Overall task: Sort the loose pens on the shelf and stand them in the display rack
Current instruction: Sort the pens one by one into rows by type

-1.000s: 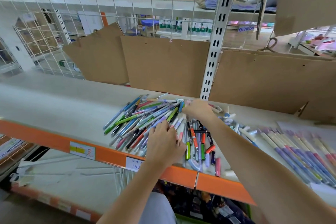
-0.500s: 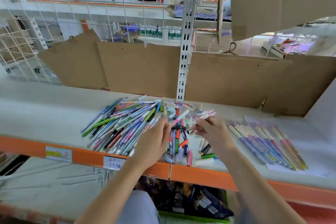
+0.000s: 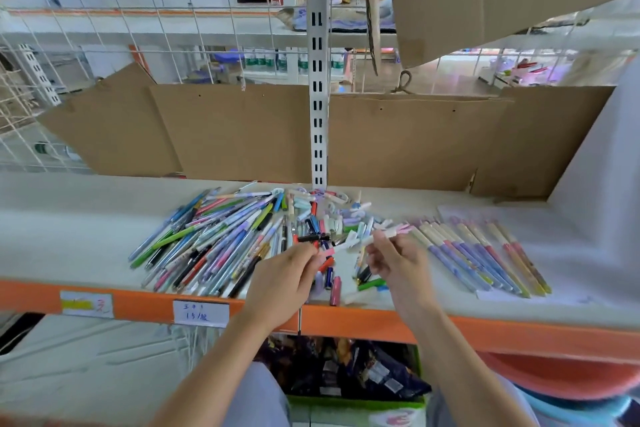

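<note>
A single head-worn camera (wide-angle) looks forward and down from close above the shelf [image 3: 86, 218], facing its cardboard backing [image 3: 242, 132].

Two paper price labels on the shelf's orange front rail [image 3: 138, 305]. White label [image 3: 201, 313]: blue handwriting, bottom line looks like "15/" plus a character I can't make out; top line unreadable. Left label [image 3: 86, 303]: yellow stripe and a red scribble, not legible. Print on pens and bottles too small to read.
</note>
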